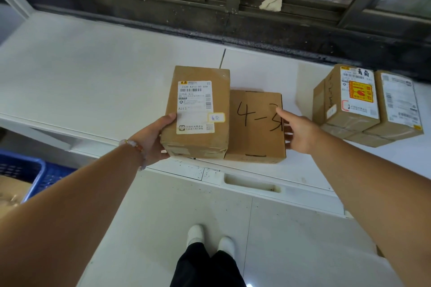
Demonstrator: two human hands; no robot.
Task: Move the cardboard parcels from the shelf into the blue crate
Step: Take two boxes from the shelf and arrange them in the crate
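Left hand curling round tall white-labelled brown cardboard parcel, right hand pressing straight fingers against squat cardboard parcel inked "4-3", both touching on smooth white shelf, blue lattice plastic crate sitting lower left

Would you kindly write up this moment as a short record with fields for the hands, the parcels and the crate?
left hand: grips the left side of the labelled parcel
right hand: touches the right side of the 4-3 parcel, fingers straight
pair: side by side, touching, at the shelf front edge
others: red-sticker parcel and rightmost parcel, side by side, further right
blue crate: lower left; holds none of these four
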